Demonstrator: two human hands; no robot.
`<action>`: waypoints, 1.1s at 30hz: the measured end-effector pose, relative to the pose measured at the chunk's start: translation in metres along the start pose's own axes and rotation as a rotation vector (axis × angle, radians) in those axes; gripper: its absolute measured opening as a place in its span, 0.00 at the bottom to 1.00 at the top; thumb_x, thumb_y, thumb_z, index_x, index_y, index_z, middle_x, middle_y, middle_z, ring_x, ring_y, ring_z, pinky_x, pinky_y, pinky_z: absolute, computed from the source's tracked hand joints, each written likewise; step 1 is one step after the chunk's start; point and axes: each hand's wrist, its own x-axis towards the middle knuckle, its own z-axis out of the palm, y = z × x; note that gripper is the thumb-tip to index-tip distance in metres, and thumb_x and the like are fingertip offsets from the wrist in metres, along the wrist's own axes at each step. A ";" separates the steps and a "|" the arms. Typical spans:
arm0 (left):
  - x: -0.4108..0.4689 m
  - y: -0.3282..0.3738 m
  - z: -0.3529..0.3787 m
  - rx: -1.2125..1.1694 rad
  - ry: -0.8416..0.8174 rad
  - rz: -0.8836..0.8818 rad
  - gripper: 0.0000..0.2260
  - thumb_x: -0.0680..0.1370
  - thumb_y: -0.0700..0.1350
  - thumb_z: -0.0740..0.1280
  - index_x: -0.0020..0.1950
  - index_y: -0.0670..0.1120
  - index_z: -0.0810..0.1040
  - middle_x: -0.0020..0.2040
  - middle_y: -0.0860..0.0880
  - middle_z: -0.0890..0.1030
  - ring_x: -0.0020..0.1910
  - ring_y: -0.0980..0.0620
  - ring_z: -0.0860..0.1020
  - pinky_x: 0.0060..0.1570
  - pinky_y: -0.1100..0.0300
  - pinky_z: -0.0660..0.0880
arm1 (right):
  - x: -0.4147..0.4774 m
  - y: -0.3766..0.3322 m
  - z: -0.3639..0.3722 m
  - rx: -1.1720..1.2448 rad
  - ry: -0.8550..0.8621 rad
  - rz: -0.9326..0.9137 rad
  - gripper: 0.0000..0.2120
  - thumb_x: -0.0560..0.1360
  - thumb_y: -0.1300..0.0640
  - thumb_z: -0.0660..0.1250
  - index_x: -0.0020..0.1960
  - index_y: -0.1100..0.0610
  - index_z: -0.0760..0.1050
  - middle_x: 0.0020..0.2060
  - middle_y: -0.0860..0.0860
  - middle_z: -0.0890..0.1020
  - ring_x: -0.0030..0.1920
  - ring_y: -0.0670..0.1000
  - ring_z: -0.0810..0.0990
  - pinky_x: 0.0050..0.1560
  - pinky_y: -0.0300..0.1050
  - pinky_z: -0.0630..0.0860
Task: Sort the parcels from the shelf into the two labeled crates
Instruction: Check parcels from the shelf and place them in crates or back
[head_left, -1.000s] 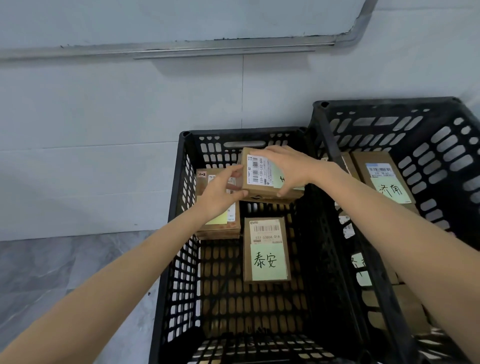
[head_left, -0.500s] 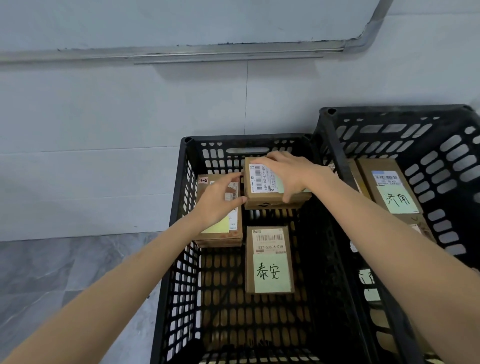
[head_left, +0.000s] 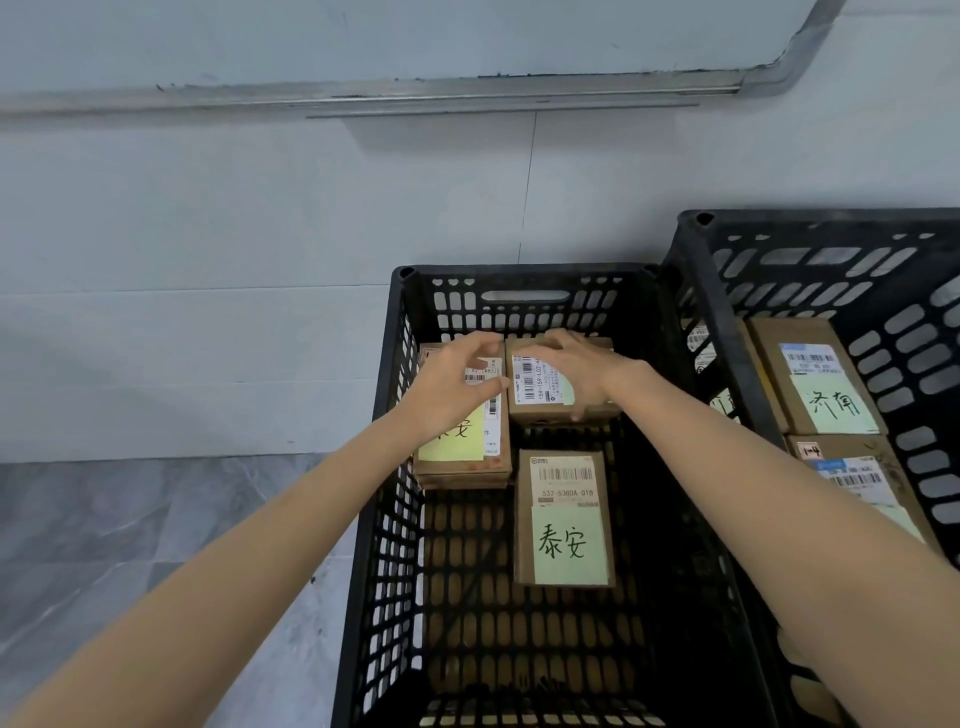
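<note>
Gripping cardboard parcel (head_left: 531, 382) in slatted black crate (head_left: 519, 271), right hand (head_left: 577, 370) grip curled over it, left hand (head_left: 451, 387) relaxed

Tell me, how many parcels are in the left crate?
3. The back-left parcel lies under the left hand, the back-right parcel under the right hand, and the middle parcel sits nearer the camera. The forearms might hide another.
</note>
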 end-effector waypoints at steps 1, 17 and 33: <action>-0.001 0.001 0.000 0.003 -0.001 0.003 0.23 0.77 0.45 0.70 0.71 0.47 0.70 0.64 0.52 0.77 0.60 0.56 0.74 0.53 0.70 0.66 | -0.001 -0.001 0.001 -0.002 0.006 0.012 0.59 0.62 0.64 0.81 0.79 0.41 0.49 0.77 0.54 0.51 0.77 0.60 0.50 0.70 0.63 0.64; -0.023 0.020 0.001 0.017 -0.029 0.053 0.22 0.78 0.46 0.68 0.71 0.48 0.70 0.64 0.53 0.77 0.59 0.57 0.74 0.52 0.64 0.67 | -0.096 -0.108 0.075 0.121 -0.006 0.621 0.55 0.70 0.25 0.60 0.79 0.60 0.42 0.73 0.67 0.60 0.70 0.66 0.65 0.59 0.59 0.75; -0.057 0.016 -0.003 -0.049 0.023 0.057 0.19 0.77 0.42 0.69 0.67 0.50 0.72 0.60 0.53 0.78 0.57 0.55 0.76 0.50 0.69 0.69 | -0.138 -0.094 0.060 0.298 0.013 0.600 0.60 0.67 0.31 0.70 0.79 0.52 0.32 0.74 0.65 0.53 0.72 0.66 0.60 0.65 0.59 0.71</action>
